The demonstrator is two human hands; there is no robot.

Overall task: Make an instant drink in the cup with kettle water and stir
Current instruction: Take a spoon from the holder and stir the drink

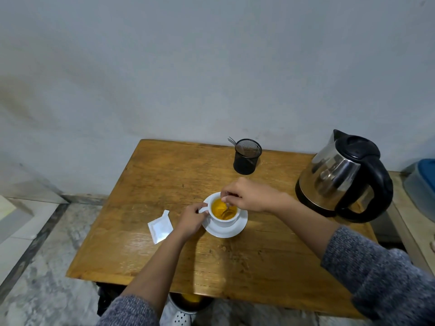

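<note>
A white cup (223, 221) stands on a white saucer (229, 231) in the middle of the wooden table (164, 180). Orange-yellow liquid fills the cup. My left hand (191, 218) grips the cup's handle on its left side. My right hand (249, 195) hovers over the cup's far rim and pinches a metal spoon (227, 209), whose bowl dips into the drink. A steel kettle (341, 177) with a black lid and handle sits at the table's right edge. An opened white sachet (160, 227) lies flat, left of the cup.
A black mesh holder (247, 156) with cutlery stands at the back of the table near the wall. A blue-lidded container (423, 184) sits off to the right. Tiled floor lies to the left, and a bin shows under the table's near edge.
</note>
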